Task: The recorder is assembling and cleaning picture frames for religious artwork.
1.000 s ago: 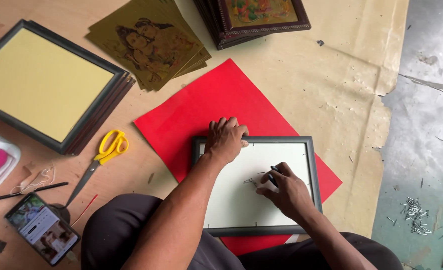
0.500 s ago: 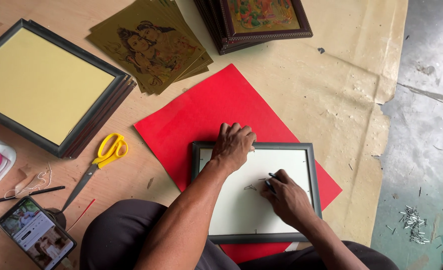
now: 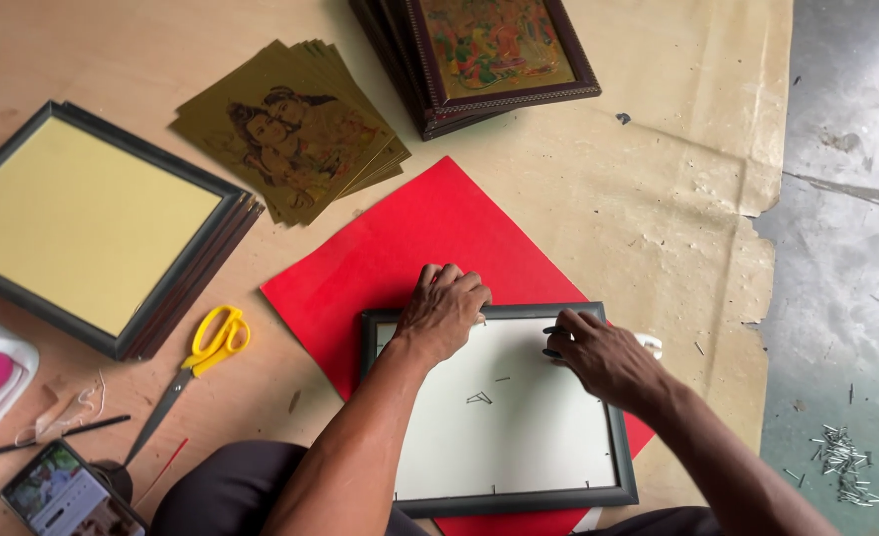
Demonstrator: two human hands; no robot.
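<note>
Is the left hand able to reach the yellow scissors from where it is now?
Probably yes. The left hand rests on the frame, and only bare floor and red sheet lie between it and the scissors.

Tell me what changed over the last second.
The right hand moved from the middle of the white backing toward the frame's top right edge, uncovering small nails on the board. The left hand stayed pressed on the top edge. Red sheet and scissors unchanged.
</note>
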